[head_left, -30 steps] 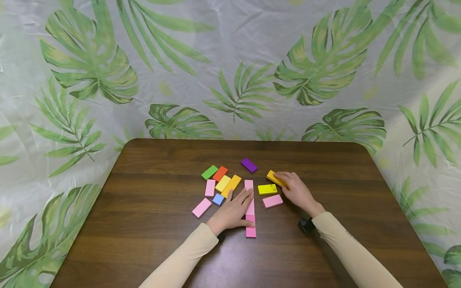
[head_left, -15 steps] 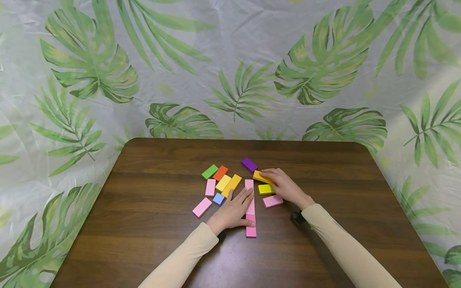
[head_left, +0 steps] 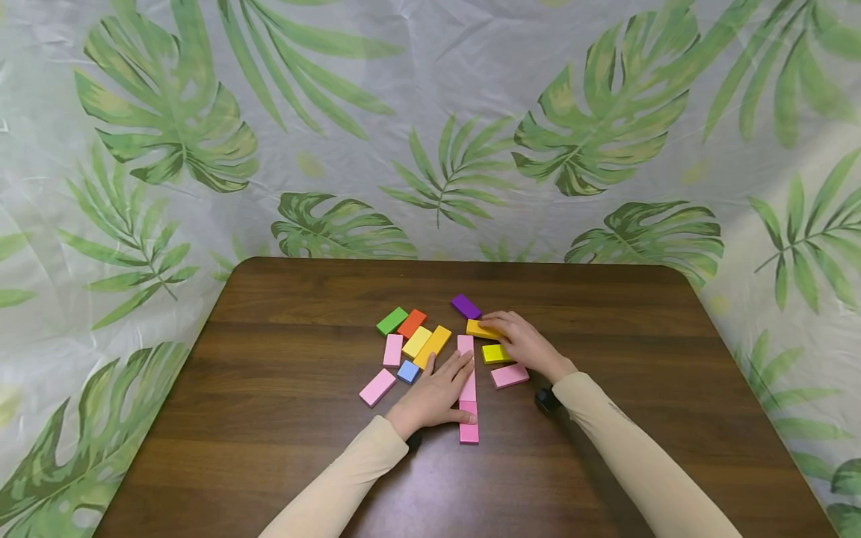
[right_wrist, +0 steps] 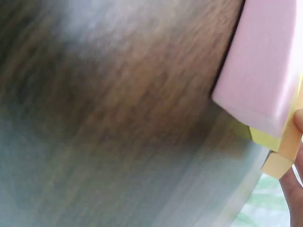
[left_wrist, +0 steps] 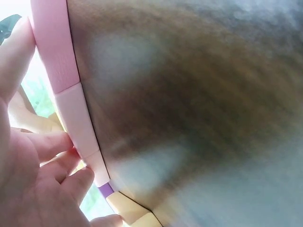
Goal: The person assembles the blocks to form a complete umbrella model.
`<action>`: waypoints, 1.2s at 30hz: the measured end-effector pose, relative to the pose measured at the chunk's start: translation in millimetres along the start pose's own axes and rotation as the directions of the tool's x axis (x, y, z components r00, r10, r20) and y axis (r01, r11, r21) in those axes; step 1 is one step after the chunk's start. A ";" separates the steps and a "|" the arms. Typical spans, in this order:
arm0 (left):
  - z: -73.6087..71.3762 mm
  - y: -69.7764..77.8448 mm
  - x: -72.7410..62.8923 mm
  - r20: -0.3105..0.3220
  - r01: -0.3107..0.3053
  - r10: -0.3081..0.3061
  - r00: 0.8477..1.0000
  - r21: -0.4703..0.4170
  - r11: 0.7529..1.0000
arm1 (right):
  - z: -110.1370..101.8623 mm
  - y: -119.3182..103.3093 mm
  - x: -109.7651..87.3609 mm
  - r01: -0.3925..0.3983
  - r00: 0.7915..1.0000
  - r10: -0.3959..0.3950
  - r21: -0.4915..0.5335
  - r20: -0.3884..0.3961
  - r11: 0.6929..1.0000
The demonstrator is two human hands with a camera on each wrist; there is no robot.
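A straight column of pink blocks lies on the table, set end to end. My left hand rests on it with fingers extended, thumb at the darker pink near block and fingertips over the paler ones. In the left wrist view those fingers meet the column's side. My right hand pinches an orange block just right of the column's far end; the hand covers the block's right part. Below it lie a yellow block, partly behind the hand, and a pink block. The orange block's end shows in the right wrist view.
A purple block lies beyond the column. Left of it are green, red, pale yellow, second orange and blue blocks, plus two loose pink ones. Leaf-patterned cloth hangs behind the brown table.
My right hand has slid the orange block leftward to near the top of the pink column, turning it closer to crosswise. The left hand has stayed in place.
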State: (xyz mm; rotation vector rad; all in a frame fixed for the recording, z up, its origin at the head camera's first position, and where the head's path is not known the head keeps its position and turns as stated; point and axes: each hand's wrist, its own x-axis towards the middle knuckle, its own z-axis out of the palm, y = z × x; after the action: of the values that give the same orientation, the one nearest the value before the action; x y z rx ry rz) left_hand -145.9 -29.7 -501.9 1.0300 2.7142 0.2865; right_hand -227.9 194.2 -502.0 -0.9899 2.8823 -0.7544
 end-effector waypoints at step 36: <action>-0.8 0.2 -1.7 0.000 -0.005 0.005 1.000 -0.021 1.000 | 3.2 8.2 2.7 -0.046 0.999 0.046 -0.006 0.016 0.999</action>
State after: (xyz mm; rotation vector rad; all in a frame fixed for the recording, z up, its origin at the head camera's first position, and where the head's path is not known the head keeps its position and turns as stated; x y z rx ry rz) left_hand -144.7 -30.8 -500.8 1.0307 2.7032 0.3145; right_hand -234.4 196.9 -508.1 -0.9218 2.8848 -0.7326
